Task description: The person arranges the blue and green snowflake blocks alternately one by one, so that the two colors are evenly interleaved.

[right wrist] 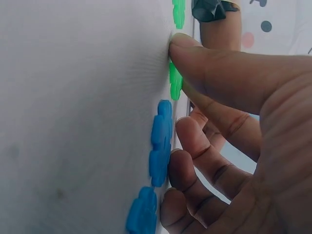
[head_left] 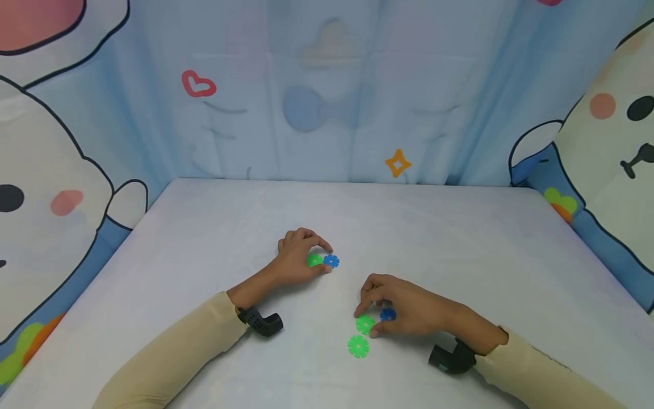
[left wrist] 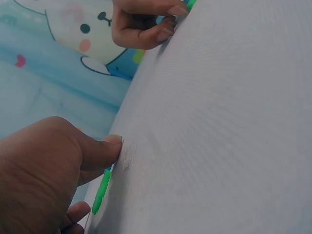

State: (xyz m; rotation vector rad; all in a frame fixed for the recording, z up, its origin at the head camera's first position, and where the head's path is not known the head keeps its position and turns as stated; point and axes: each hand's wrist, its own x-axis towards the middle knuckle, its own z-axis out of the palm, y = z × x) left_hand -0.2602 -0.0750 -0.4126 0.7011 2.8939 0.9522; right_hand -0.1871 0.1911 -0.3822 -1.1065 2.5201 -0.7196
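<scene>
Small notched plastic discs lie on the white table. In the head view my left hand (head_left: 298, 260) pinches a blue disc (head_left: 331, 261) between thumb and index finger, at its opposite edges. A green disc (head_left: 314, 259) sits right against that disc, under the arch of the same hand. My right hand (head_left: 409, 307) holds another green disc (head_left: 365, 324) by its edges with thumb and index finger. Its other fingers curl over blue discs (right wrist: 161, 144), partly hidden from above. A further green disc (head_left: 358, 346) lies just nearer the table's front.
The white table (head_left: 245, 210) reaches back to a light blue printed curtain (head_left: 327, 113). Cartoon-printed fabric (head_left: 603, 187) hangs at both sides. A black wrist camera (head_left: 263, 322) is strapped to the left wrist, another (head_left: 452, 359) to the right.
</scene>
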